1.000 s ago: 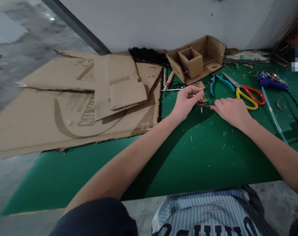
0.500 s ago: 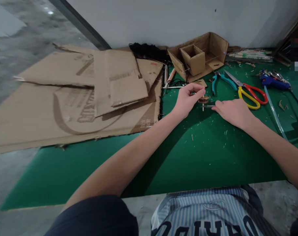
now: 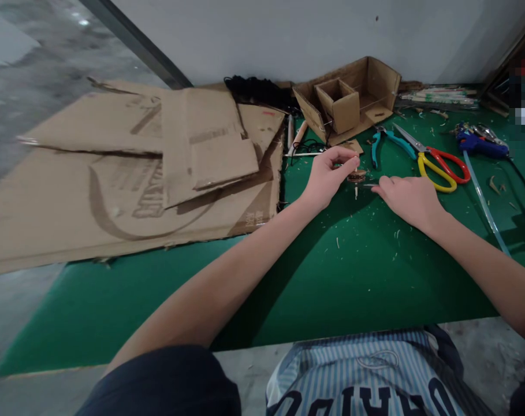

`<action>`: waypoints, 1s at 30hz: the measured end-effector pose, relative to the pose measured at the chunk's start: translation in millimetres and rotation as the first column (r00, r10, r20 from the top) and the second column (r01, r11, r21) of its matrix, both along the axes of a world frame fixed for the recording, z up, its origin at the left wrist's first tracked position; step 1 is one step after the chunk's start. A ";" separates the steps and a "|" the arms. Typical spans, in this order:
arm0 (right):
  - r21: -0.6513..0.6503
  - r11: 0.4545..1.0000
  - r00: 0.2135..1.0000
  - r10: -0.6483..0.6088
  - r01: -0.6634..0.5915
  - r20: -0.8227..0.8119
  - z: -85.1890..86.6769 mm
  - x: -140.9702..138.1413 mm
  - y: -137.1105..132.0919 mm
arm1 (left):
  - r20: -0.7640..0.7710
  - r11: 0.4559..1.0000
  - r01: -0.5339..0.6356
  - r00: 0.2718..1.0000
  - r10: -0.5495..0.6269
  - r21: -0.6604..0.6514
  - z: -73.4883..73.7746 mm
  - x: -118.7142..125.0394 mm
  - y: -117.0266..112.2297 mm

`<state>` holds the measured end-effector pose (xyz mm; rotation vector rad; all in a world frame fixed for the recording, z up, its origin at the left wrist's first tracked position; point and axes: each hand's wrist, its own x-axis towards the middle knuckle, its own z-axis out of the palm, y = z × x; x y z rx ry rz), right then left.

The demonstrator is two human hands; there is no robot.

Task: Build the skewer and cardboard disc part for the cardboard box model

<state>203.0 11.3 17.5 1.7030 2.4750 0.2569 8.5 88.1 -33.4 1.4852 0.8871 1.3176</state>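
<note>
My left hand pinches the upper end of a thin pale wooden stick, held upright over the table. Small brown discs, which look like cardboard, are stacked around the stick just under the fingertips. To their right, my right hand is closed on a slim grey blade; its handle is hidden in the palm. The blade's tip points left toward the stick, a little below the discs, and a small gap seems to lie between them.
Behind my hands stands a cardboard box structure. Teal pliers, scissors with red and yellow handles and a blue glue gun lie to the right. Cardboard sheets cover the left side. Scraps dot the green table.
The blade has drawn back slightly from the stick and turned to show a thinner, lighter edge. My left hand still holds the stick in about the same place.
</note>
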 end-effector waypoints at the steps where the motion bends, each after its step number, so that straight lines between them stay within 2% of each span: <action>1: -0.005 1.000 1.000 -0.002 0.002 0.005 -0.4 -0.3 -0.3 | 0.003 1.000 0.000 1.000 0.000 0.000 -0.7 0.2 0.5; 8: -0.103 0.994 0.995 0.027 -0.017 0.095 1.7 -3.8 -8.7 | 0.013 1.000 0.018 1.000 -0.018 0.009 -3.8 1.4 3.8; 18: -0.038 0.997 0.997 -0.066 0.067 0.033 4.9 -5.3 -7.5 | 0.009 1.000 0.024 1.000 -0.024 -0.016 -2.3 1.8 2.7; 27: -0.152 0.988 0.995 -0.028 0.042 0.094 6.6 -8.0 -14.3 | -0.008 1.000 0.015 1.000 -0.015 0.000 -0.2 0.6 1.5; 30: -0.153 0.988 0.995 -0.019 0.034 0.094 6.0 -7.8 -15.6 | -0.005 1.000 0.013 1.000 -0.013 0.001 -1.7 0.5 2.0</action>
